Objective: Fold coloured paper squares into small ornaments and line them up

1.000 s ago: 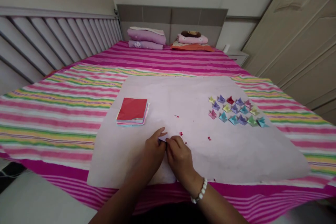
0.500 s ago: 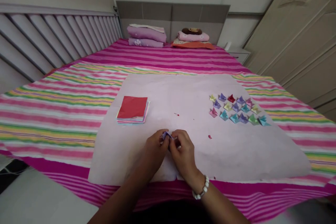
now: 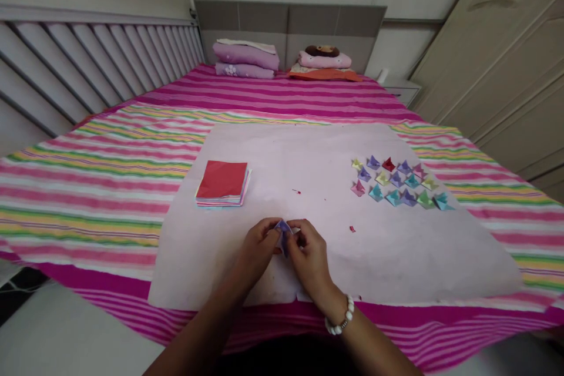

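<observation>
Between my two hands is a small piece of folded purple origami paper (image 3: 284, 228), partly hidden by the fingers. My left hand (image 3: 261, 242) pinches its left side, thumb and fingers closed on it. On the other side my right hand (image 3: 307, 247) grips the same paper, a white bead bracelet (image 3: 341, 317) on that wrist. To the left lies a stack of square paper (image 3: 222, 180) with a red sheet on top. Several small folded paper pieces (image 3: 395, 180) in yellow, purple, red, pink, blue and green sit in rows at the right.
A large pale sheet (image 3: 282, 153) covers part of the striped bed (image 3: 110, 188). Small red scraps (image 3: 352, 229) lie on it. Folded bedding (image 3: 245, 60) and a second pile (image 3: 325, 61) stand by the headboard (image 3: 264, 20). Along the left runs a slatted rail (image 3: 110, 59).
The purple paper has been turned, so more of its face shows and it points upward. My left thumb has shifted on it. Both hands stay in nearly the same place.
</observation>
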A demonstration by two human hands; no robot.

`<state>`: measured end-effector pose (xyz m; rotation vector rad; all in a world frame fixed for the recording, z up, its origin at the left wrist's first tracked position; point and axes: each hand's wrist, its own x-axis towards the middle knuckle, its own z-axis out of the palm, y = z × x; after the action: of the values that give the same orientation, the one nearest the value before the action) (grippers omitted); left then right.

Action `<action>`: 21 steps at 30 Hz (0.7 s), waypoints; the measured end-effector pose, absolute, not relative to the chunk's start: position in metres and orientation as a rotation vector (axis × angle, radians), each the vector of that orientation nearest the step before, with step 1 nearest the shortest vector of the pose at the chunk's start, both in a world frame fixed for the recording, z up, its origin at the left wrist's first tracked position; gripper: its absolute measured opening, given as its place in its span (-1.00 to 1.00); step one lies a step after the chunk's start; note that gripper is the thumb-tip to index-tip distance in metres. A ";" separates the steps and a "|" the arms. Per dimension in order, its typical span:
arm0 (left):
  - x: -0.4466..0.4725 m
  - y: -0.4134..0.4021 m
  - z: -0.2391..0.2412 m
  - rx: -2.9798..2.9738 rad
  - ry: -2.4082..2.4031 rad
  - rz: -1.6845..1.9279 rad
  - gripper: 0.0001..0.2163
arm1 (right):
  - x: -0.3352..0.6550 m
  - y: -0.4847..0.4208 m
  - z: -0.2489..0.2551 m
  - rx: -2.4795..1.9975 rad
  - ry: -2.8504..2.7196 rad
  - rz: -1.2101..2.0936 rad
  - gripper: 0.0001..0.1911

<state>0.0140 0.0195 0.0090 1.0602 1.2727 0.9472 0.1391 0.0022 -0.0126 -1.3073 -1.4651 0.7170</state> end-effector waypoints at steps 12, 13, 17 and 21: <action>0.006 0.016 0.018 1.113 1.238 0.888 -0.71 | 0.141 0.002 -0.015 -1.246 -1.391 0.864 -0.78; 0.005 0.016 0.018 1.113 1.236 0.893 -0.70 | 0.141 0.001 -0.014 -1.236 -1.401 0.860 -0.79; 0.003 0.016 0.021 1.110 1.212 0.913 -0.68 | 0.141 0.000 -0.010 -1.201 -1.428 0.848 -0.79; 0.002 0.015 0.021 1.118 1.203 0.919 -0.67 | 0.141 -0.001 -0.009 -1.187 -1.426 0.845 -0.79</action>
<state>0.0017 0.0155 0.0214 1.1183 1.2033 0.9188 0.1411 -0.0006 -0.0090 -1.1869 -1.4257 0.8452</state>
